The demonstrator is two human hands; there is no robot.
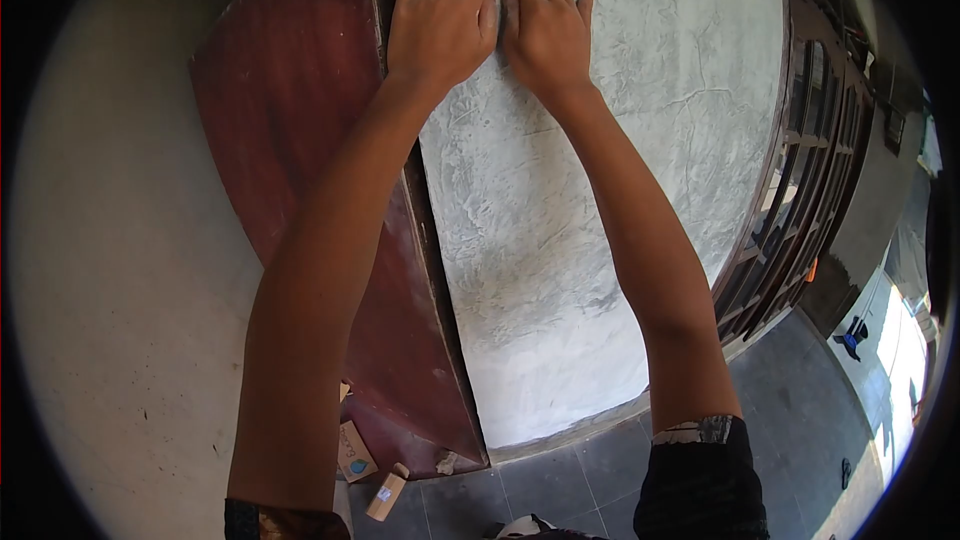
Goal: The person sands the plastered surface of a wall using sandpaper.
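Observation:
Both of my arms reach up to a pale, rough-plastered wall (540,270). My left hand (443,25) lies flat with its fingers spread, near the dark edge of a reddish-brown wooden panel (310,110). Beside it my right hand (548,30) rests palm down, fingers apart, on the same plaster. The two thumbs are close together near the top of the view. Neither hand holds anything; the palms are hidden.
Small cardboard boxes (387,493) lie at the foot of the wooden panel. Grey tiles (560,475) cover the floor. Dark framed windows (800,150) stand to the right, and a plain wall (120,240) to the left.

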